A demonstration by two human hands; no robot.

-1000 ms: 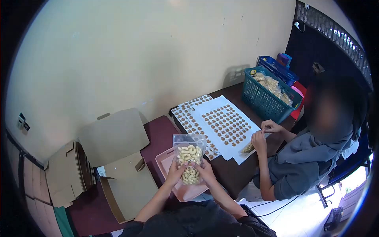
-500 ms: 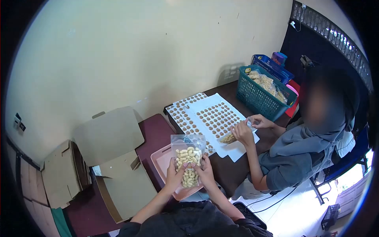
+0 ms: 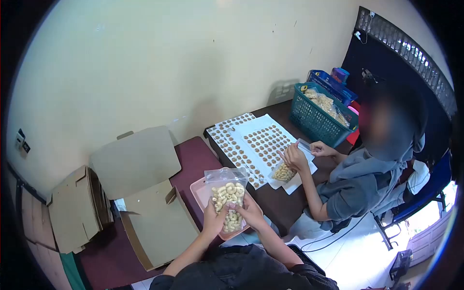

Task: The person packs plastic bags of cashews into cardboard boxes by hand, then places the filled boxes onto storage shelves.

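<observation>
A clear zip bag of pale curled snacks (image 3: 229,193) is held upright between both hands in front of my body. My left hand (image 3: 214,217) grips its left side, and my right hand (image 3: 248,212) grips its right side, with the thumbs pressed on the front near the middle. The thumbs cover part of the bag's front. Just beneath and behind it sits a pink tray (image 3: 197,189), mostly hidden by the bag and my hands.
Sticker sheets (image 3: 261,140) lie on the dark table, where a co-worker (image 3: 350,179) holds another snack bag (image 3: 283,172). Behind stand a green basket of bags (image 3: 316,118) and a blue basket (image 3: 333,87). Left are an open cardboard box (image 3: 159,222) and folded cardboard (image 3: 77,208).
My hands and the bag have shifted slightly left, and my thumbs have come closer together on its front. The co-worker's bag now sits more upright. The view has turned slightly.
</observation>
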